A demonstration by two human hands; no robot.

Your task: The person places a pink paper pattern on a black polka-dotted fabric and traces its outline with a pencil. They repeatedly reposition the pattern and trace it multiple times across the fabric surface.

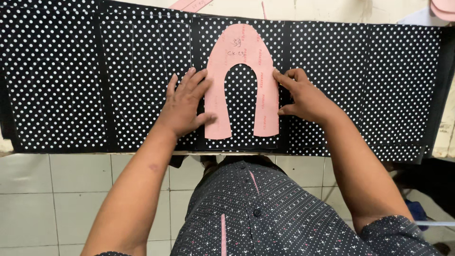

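Note:
A pink horseshoe-shaped paper pattern [246, 47] lies flat on black fabric with white polka dots [332, 71], arch away from me, its two legs pointing toward me. My left hand [186, 105] lies flat with fingers spread beside the left leg, thumb resting on the pattern's lower left. My right hand [303, 97] has its fingers curled, fingertips touching the outer edge of the right leg. Neither hand grips anything.
The dotted fabric spreads over the whole worktable [332, 12], its near edge hanging at my waist. More pink paper pieces [192, 4] lie at the table's far edge, another at the top right corner [444, 8]. White floor tiles [57, 189] show below.

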